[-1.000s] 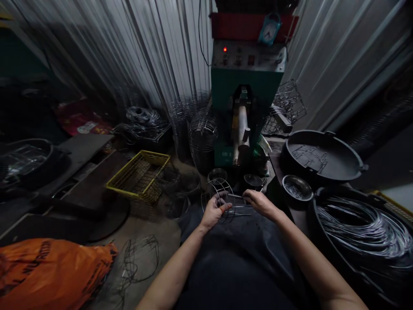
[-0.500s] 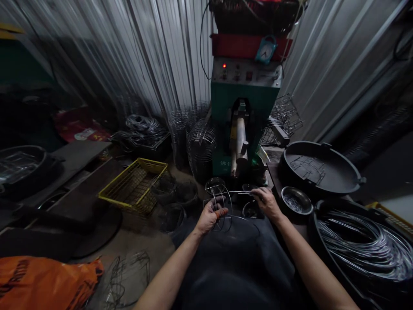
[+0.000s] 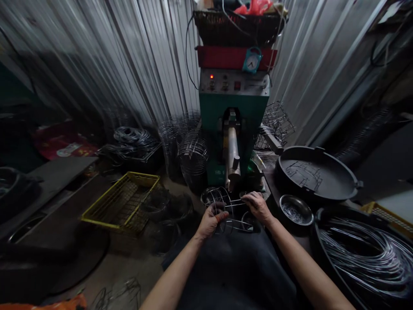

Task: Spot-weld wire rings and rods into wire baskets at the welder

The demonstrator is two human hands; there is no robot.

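In the lower middle of the head view, my left hand [image 3: 208,221] is closed around the rings of a round wire frame [image 3: 231,211]. Straight wires run from those rings toward the right. My right hand [image 3: 257,207] has its fingers pinched at the far end of the upper straight wire; its fingertips are partly hidden. Just beyond both hands stands a green machine [image 3: 209,129] with a thick metal arm [image 3: 232,148] pointing toward me. The frame is below that arm and apart from it.
Left is a yellow wire basket [image 3: 119,224], with stacked wire rings [image 3: 192,150] behind. To the right are a black round tray [image 3: 303,172], a metal bowl [image 3: 296,209] of small pieces and a tub holding coiled wire [image 3: 364,245]. A clock [image 3: 252,60] hangs on the machine.
My view has tilted up and turned slightly right, so the machine appears lower and further left. The wire frame has turned a little, showing more of its straight wires. Both hands keep their grip.
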